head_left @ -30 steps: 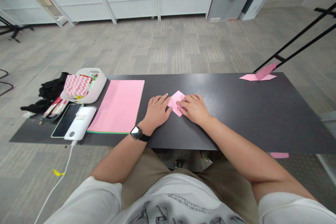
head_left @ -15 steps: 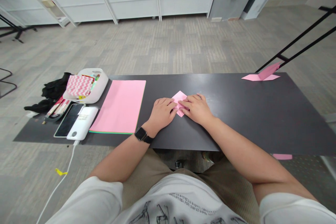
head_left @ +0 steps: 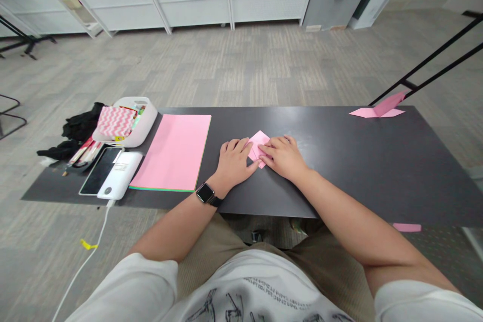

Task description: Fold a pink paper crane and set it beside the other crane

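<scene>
A small diamond-shaped piece of folded pink paper (head_left: pixel 259 137) lies on the dark table in front of me, creases showing across its middle. My left hand (head_left: pixel 234 162) rests at its left side, fingers spread and thumb stretched out to the paper's lower part; nothing is in its grasp. On the other side, my right hand (head_left: pixel 286 158) holds the paper against the table, with bent fingers and thumb drawn in on its right half. Both hands partly hide the paper's side corners.
Left of my hands is a stack of larger paper sheets (head_left: pixel 173 151), pink on top. Beyond it are a white power bank (head_left: pixel 119 176), a phone (head_left: pixel 98 173), a white basket (head_left: pixel 145 123) and black cloth (head_left: pixel 81 123). A folded pink paper piece (head_left: pixel 381 110) sits at the far right edge.
My left fingers have spread and shifted slightly left and up off the paper's middle, uncovering more of it. My right hand keeps its place on the paper. The view has shifted slightly.
</scene>
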Demonstrator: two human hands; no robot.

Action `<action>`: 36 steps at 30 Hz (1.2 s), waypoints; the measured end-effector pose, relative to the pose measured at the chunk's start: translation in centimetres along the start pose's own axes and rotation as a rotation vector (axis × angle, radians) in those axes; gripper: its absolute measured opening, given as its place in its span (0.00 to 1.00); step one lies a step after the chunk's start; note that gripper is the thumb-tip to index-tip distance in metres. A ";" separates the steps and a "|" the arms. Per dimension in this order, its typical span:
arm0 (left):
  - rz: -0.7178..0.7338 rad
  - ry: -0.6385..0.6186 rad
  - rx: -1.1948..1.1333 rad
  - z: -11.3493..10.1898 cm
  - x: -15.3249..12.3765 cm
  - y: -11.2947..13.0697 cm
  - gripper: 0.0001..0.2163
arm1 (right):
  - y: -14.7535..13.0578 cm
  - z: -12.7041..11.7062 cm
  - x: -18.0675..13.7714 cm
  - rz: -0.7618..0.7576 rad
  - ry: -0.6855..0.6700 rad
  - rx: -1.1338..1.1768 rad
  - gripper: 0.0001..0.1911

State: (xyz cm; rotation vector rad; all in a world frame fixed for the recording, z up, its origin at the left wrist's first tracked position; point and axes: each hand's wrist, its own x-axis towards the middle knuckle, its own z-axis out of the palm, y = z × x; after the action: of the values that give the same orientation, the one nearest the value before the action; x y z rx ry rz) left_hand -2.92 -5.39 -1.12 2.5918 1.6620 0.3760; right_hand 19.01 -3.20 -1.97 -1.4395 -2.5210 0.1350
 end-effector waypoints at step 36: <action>0.130 -0.133 -0.024 -0.6 3.6 -1.1 0.13 | 2.1 -0.2 0.0 -0.106 0.033 0.125 0.15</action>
State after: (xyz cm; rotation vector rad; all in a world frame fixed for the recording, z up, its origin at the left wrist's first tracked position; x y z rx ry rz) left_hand -2.64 -1.71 -0.07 2.6501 1.4442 0.2207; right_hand 20.85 -2.13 -2.18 -1.2480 -2.5069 0.2431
